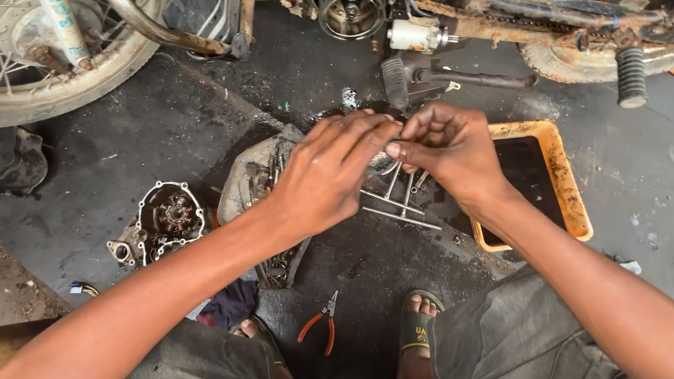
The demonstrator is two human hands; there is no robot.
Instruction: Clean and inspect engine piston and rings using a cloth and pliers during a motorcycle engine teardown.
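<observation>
Two hands meet over a heap of engine parts on an oily workshop floor.

At the centre of the frame the left hand (328,175) and the right hand (449,151) touch at the fingertips, both pinched shut on a small part (393,146) too tiny to identify. Just below them lie long metal bolts (401,201) on a grey cloth (254,175). An orange tray (567,185) of dark oil sits right of centre. An engine cover (167,219) lies at lower left, orange-handled pliers (322,321) at bottom centre near a sandalled foot (416,348), and a motorcycle's spoked wheel (19,31) fills the upper left.
</observation>
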